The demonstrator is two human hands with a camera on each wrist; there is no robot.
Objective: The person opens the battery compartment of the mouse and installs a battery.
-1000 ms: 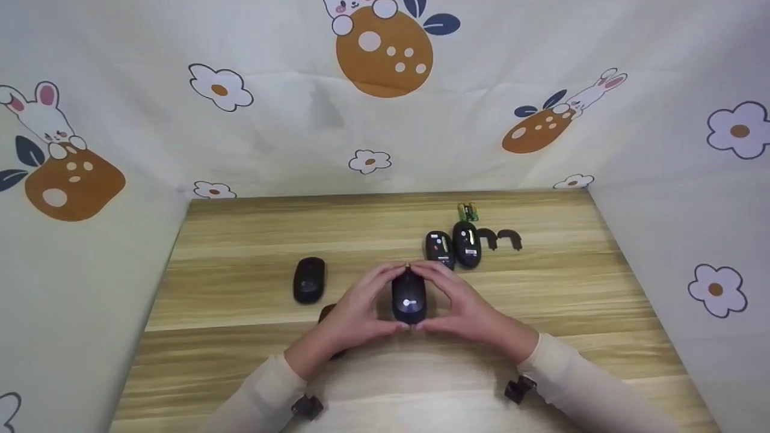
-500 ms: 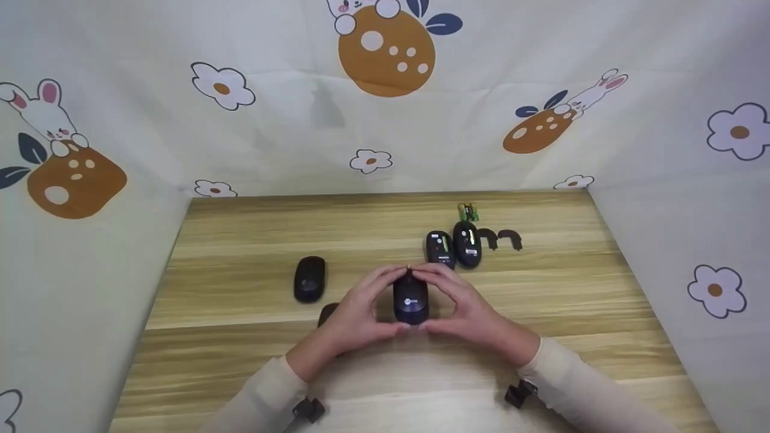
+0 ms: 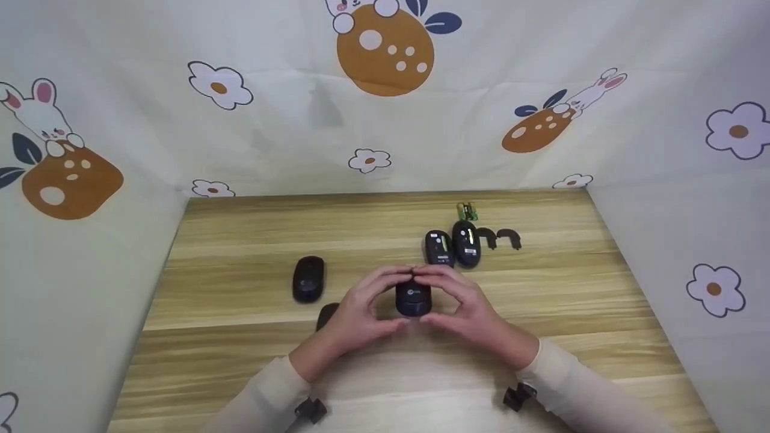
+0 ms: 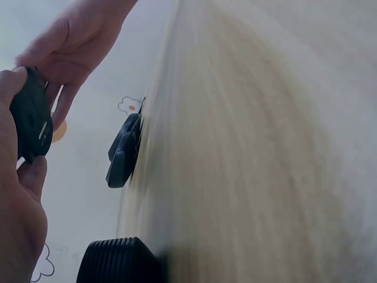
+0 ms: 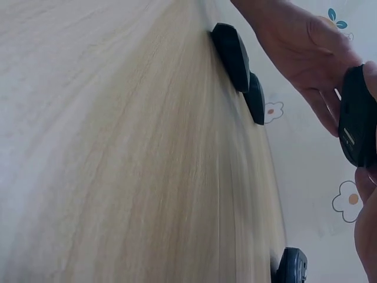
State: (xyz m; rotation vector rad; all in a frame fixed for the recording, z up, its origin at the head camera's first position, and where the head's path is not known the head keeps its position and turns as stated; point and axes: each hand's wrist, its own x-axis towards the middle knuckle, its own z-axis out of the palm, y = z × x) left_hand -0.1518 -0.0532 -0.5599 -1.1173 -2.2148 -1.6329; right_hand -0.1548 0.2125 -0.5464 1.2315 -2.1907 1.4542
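A black computer mouse (image 3: 413, 296) with a small pale logo is held up between both hands, its underside toward the table. My left hand (image 3: 361, 310) pinches it from the left, fingertips at the far end and thumb by the near end. From the right, my right hand (image 3: 466, 307) grips it the same way. The left wrist view shows the held mouse (image 4: 32, 115) clear of the table, with a light slot low on its body. In the right wrist view the mouse (image 5: 356, 118) sits between fingers and thumbs; part is cut off by the frame.
Another black mouse (image 3: 308, 279) lies to the left; one more (image 3: 326, 314) is partly hidden behind the left forearm. Two overturned mice (image 3: 440, 247) (image 3: 467, 243) show batteries in their undersides. Beyond them are loose batteries (image 3: 467, 211) and two black covers (image 3: 509, 238). Patterned cloth (image 3: 271, 138) encloses the table.
The held mouse has tilted, so it looks shorter from above and the fingers cover more of its far end. Both hands have shifted very slightly; the other items stay put.
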